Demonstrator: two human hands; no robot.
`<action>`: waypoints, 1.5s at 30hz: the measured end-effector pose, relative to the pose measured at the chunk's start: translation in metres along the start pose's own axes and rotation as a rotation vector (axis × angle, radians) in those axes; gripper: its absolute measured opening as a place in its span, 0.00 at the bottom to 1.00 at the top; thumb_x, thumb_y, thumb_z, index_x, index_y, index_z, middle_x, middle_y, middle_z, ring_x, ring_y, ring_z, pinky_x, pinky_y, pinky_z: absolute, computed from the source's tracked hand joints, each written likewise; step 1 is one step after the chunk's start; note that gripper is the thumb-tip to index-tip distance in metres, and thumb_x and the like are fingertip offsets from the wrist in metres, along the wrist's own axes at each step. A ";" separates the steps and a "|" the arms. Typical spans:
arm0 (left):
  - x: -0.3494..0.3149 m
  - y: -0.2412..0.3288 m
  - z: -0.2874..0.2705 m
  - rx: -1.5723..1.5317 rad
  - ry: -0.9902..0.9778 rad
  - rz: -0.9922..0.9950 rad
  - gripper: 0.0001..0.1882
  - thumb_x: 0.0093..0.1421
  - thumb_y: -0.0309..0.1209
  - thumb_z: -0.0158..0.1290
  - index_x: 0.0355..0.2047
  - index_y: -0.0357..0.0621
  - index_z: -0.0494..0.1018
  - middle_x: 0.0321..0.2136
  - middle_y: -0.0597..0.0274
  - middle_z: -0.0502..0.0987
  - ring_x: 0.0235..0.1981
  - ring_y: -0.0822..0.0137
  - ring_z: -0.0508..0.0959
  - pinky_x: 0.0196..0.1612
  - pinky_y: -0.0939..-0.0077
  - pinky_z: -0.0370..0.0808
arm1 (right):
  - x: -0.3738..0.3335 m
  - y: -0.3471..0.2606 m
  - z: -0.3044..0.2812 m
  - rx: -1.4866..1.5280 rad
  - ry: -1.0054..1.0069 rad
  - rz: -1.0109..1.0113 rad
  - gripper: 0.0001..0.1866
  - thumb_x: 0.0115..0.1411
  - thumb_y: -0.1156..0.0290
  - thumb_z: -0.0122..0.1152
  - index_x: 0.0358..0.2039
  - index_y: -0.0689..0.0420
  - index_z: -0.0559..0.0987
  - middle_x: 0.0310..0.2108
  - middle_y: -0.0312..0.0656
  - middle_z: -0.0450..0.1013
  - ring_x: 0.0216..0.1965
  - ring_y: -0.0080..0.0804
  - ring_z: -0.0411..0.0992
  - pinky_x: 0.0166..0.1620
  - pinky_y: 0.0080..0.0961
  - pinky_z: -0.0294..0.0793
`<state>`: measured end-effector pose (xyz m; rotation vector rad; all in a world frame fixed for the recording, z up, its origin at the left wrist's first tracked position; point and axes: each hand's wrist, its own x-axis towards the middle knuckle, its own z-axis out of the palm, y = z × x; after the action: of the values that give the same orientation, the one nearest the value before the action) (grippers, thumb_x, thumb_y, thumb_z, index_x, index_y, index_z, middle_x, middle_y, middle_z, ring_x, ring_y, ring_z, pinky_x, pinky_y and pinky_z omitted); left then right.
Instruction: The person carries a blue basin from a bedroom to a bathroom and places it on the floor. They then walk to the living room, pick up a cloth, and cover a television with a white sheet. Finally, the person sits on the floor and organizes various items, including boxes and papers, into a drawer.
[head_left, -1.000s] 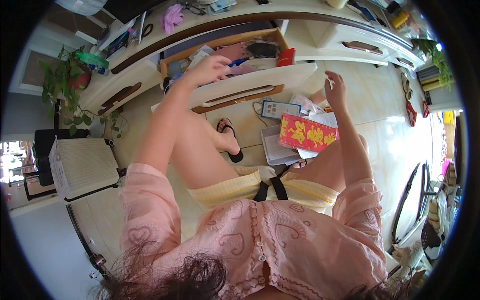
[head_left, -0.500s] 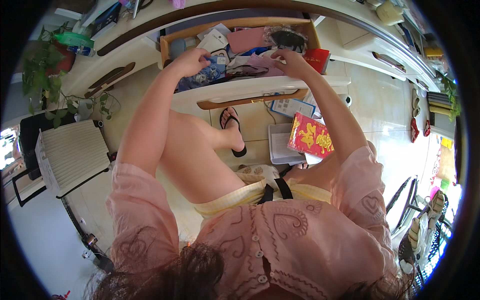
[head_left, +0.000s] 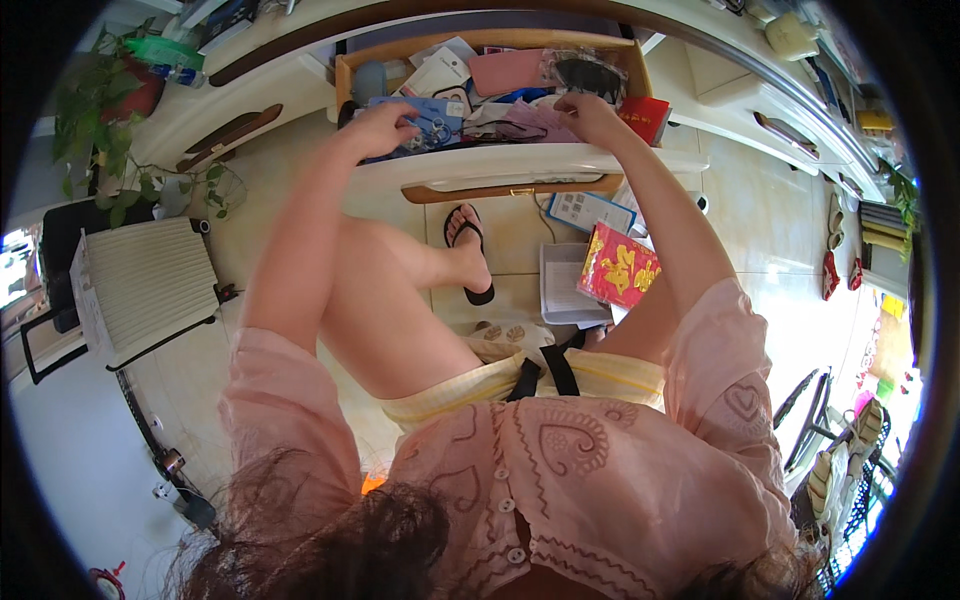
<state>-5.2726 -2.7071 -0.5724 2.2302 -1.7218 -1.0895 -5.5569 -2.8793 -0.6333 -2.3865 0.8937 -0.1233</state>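
Note:
An open drawer lies in front of me, filled with mixed small things. Over its left part, my left hand rests against a blue patterned packet; its fingers are loosely curled, with a gap between thumb and fingers. My right hand is above the right half, thumb and fingertips drawn together beside a thin pink sheet. Whatever is between those fingertips is too small to make out. Dark-framed glasses lie between my hands. Behind them are a pink flat case and a white card.
A black item in clear plastic and a red envelope fill the drawer's right end. On the floor below stand a pale tray and a red-and-gold packet. A potted plant and a pleated box-shaped item are at left.
The blue packet sits farther back in the drawer, less over its front edge. My right fingertips have drawn closer together and shifted slightly right. My left hand stays near the packet.

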 end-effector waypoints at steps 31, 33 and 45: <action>0.018 -0.034 0.007 0.278 0.345 0.083 0.28 0.45 0.26 0.56 0.48 0.46 0.62 0.44 0.58 0.66 0.49 0.59 0.63 0.48 0.62 0.64 | 0.092 -0.107 0.075 -0.241 -0.171 -0.185 0.28 0.44 0.65 0.63 0.46 0.56 0.66 0.42 0.47 0.64 0.47 0.48 0.62 0.47 0.35 0.66; 0.017 -0.031 0.005 0.278 0.356 0.093 0.26 0.45 0.26 0.57 0.46 0.46 0.64 0.40 0.58 0.67 0.48 0.59 0.65 0.46 0.63 0.65 | 0.088 -0.105 0.070 -0.135 -0.256 -0.130 0.25 0.44 0.66 0.63 0.43 0.57 0.69 0.37 0.46 0.67 0.42 0.46 0.66 0.44 0.31 0.67; 0.034 -0.024 -0.016 -0.110 0.255 0.143 0.16 0.47 0.34 0.57 0.37 0.47 0.71 0.31 0.52 0.75 0.33 0.55 0.75 0.37 0.67 0.71 | 0.070 -0.075 0.030 0.319 -0.116 -0.043 0.14 0.51 0.66 0.59 0.36 0.60 0.74 0.29 0.38 0.72 0.30 0.22 0.67 0.35 0.20 0.67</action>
<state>-5.2412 -2.7340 -0.5886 2.0432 -1.6431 -0.8086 -5.4520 -2.8633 -0.6249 -2.0939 0.7108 -0.1321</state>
